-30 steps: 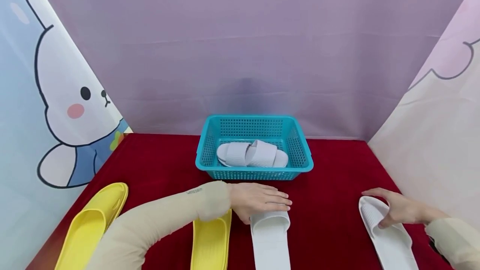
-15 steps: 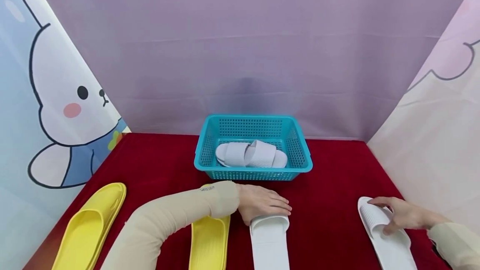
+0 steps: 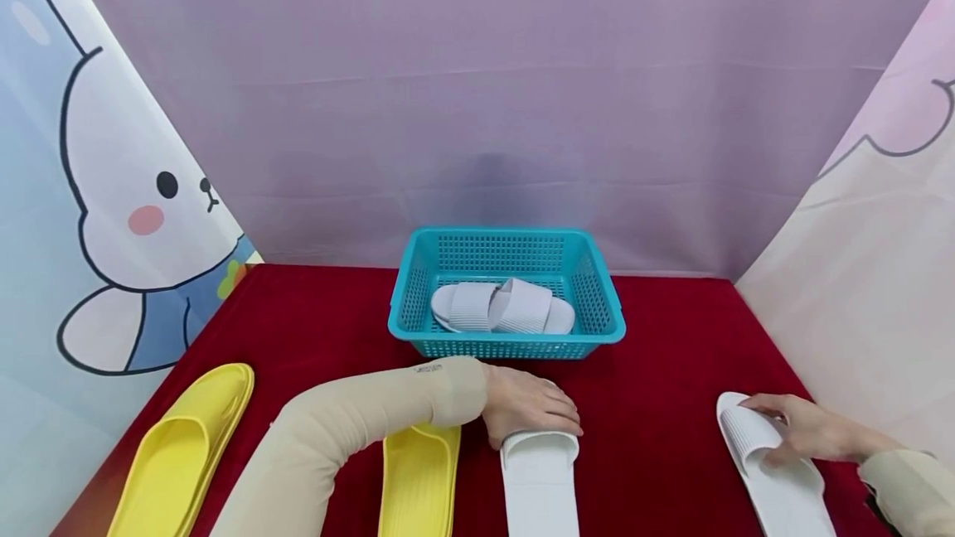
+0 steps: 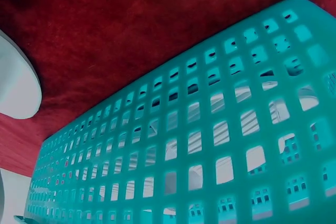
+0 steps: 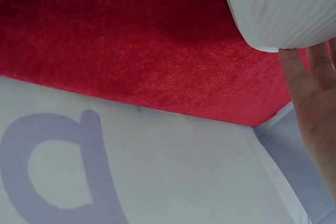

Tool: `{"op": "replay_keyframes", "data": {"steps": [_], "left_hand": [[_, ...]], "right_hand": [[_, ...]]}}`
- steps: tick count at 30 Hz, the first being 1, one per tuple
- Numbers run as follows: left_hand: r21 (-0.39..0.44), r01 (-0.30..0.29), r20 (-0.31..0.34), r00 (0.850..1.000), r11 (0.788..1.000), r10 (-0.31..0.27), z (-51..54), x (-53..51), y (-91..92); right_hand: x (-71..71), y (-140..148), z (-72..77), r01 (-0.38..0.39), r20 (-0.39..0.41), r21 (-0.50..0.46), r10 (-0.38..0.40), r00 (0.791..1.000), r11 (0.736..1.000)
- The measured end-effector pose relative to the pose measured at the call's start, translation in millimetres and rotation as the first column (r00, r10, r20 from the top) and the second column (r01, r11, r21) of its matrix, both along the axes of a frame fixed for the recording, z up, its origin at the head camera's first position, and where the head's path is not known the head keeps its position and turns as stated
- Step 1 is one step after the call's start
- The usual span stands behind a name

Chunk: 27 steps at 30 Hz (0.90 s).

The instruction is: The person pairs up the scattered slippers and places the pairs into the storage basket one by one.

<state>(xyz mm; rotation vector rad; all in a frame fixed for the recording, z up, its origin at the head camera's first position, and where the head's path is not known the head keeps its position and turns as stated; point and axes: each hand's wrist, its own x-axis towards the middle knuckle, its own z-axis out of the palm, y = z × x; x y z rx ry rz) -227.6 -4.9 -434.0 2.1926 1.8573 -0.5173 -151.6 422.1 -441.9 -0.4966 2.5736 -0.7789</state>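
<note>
My left hand (image 3: 531, 406) reaches across from the left and grips the strap end of a white slipper (image 3: 540, 483) in the front middle; its fingers lie over the toe, and their tips are partly hidden. At the far right, my right hand (image 3: 816, 429) holds the ribbed strap of another white slipper (image 3: 792, 494), thumb on the near side and fingers on the far side. Both slippers lie on the red cloth. In the right wrist view, the fingers (image 5: 310, 77) touch the edge of the white slipper (image 5: 283, 9). The left hand is outside the left wrist view.
Behind the hands stands a turquoise basket (image 3: 507, 338), holding two white slippers (image 3: 470, 307). A yellow slipper (image 3: 418, 479) lies partly under the left sleeve, and another yellow slipper (image 3: 167, 462) lies farther left. Printed and mauve curtains (image 3: 492, 106) enclose the red-covered table (image 3: 664, 396).
Both hands have shifted slightly nearer: the left has settled over the toe of its slipper, the right has moved a little down its slipper's strap. The slippers and basket stay in place.
</note>
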Motion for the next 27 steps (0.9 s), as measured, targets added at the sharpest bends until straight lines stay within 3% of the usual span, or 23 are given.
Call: {"op": "replay_keyframes", "data": {"steps": [7, 14, 19, 27], "left_hand": [[-0.017, -0.03, -0.004, 1.0, 0.999, 0.03, 0.8, 1.6, -4.1], [0.022, -0.02, -0.014, 1.0, 1.0, 0.021, 2.6, 0.3, -5.9], [0.07, -0.037, -0.015, 0.999, 0.997, 0.038, 7.4, 0.9, -6.7], [0.113, -0.123, 0.024, 0.992, 0.986, 0.121, 19.3, 5.1, -8.3]], "right_hand": [[-6.8, -3.7, 1.3, -0.023, 0.018, -0.013, 0.023, 1.0, 1.0], [-12.8, -7.3, 6.5, -0.047, -0.069, 0.014, 0.048, 0.996, 0.999], [-19.4, -8.9, 16.1, -0.04, -0.089, 0.042, 0.044, 0.995, 0.998], [-31.7, -17.1, 26.0, -0.07, -0.247, 0.046, 0.079, 0.966, 0.996]]}}
